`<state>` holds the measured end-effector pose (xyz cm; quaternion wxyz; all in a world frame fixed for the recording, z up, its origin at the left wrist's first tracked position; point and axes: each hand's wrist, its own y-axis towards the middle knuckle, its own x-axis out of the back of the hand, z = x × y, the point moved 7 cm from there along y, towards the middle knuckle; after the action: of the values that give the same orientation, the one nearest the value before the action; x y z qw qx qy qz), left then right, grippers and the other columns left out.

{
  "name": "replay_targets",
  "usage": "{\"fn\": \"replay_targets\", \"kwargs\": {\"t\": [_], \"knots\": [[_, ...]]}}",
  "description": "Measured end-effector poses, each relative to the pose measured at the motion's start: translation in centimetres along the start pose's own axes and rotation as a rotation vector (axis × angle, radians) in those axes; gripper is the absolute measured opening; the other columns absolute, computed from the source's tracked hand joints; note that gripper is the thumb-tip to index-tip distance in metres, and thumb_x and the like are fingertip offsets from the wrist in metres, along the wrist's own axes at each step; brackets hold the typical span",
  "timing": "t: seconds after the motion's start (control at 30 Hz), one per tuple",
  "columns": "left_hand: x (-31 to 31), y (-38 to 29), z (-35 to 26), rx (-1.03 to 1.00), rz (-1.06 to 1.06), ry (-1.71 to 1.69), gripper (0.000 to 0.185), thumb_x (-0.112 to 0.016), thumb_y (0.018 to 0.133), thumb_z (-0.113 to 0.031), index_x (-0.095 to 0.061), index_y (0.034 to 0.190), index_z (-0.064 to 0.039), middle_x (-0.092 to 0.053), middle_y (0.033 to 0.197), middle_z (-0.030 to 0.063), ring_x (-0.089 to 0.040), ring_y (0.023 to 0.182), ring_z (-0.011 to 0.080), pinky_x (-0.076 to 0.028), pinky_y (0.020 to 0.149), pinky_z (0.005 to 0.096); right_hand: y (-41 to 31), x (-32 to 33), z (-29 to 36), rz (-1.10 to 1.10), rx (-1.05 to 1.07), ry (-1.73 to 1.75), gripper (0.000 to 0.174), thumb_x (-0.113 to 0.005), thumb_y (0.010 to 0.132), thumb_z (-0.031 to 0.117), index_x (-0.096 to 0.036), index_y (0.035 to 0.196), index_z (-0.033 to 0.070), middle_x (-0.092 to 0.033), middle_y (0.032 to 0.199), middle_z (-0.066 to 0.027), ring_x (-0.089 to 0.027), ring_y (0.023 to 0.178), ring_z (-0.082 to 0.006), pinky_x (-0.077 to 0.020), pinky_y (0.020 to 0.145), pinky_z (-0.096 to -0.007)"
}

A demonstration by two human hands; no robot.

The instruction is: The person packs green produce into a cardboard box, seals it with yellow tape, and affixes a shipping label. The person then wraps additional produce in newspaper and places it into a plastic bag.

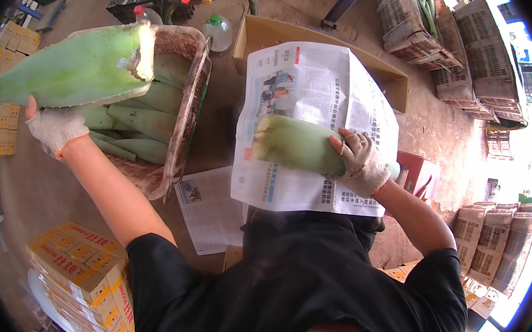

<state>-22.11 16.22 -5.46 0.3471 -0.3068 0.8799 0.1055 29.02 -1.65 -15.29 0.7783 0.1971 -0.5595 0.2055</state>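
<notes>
My left hand (pixel 59 129), in a pale knit glove with bare fingertips, holds a large aloe vera leaf (pixel 72 69) by its lower edge above a brown plastic crate (pixel 188 92). Several more aloe leaves (pixel 145 119) lie in that crate. My right hand (pixel 360 160), gloved alike, grips a second aloe leaf (pixel 299 144) over a printed newspaper sheet (pixel 320 80) spread in front of my lap. The cut, pale end of this leaf points left. Another newspaper sheet (pixel 211 218) lies lower, between the crate and my legs.
An open cardboard box (pixel 321 33) stands beyond the newspaper. Capped plastic bottles (pixel 218 32) are behind the crate. Stacked cartons (pixel 81 277) stand at lower left, more crates (pixel 405 21) at upper right. A red box (pixel 418 174) sits beside my right forearm.
</notes>
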Motion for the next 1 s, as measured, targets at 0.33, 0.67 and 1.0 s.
{"fn": "replay_targets", "kwargs": {"t": [0.33,0.67,1.0], "knots": [[-10.8,-12.7,8.1,0.519,0.499,0.286,0.037,-0.068,0.084,-0.023,-0.064,0.114,-0.001,-0.071,0.101,0.0108,-0.069,0.084,0.023,-0.056,0.082,0.0372,0.3,7.3,1.4,-0.273,0.063,0.018,0.089,-0.087,0.058,0.032,-0.051,0.135,0.005,-0.042,0.144,-0.0261,-0.038,0.136,-0.0423,-0.0274,0.112,-0.0574],[-16.7,-31.6,22.7,0.827,2.038,1.246,0.057,-0.083,0.068,-0.028,-0.065,0.116,-0.002,-0.07,0.098,0.0115,-0.067,0.086,0.0235,-0.053,0.073,0.0365,0.7,9.5,2.2,-0.045,0.104,-0.399,0.093,-0.086,0.058,0.027,-0.045,0.139,0.006,-0.051,0.132,-0.0198,-0.05,0.122,-0.0386,-0.034,0.104,-0.0593],[-12.5,-17.3,18.5,0.278,0.952,0.886,0.075,-0.076,0.084,-0.043,-0.048,0.141,-0.003,-0.056,0.138,0.0193,-0.059,0.12,0.0218,-0.05,0.095,0.0322,-1.7,1.6,-4.1,0.14,-0.224,0.032,0.09,-0.086,0.064,0.03,-0.041,0.134,-0.004,-0.055,0.118,-0.0245,-0.055,0.109,-0.043,-0.0459,0.094,-0.048]]}}
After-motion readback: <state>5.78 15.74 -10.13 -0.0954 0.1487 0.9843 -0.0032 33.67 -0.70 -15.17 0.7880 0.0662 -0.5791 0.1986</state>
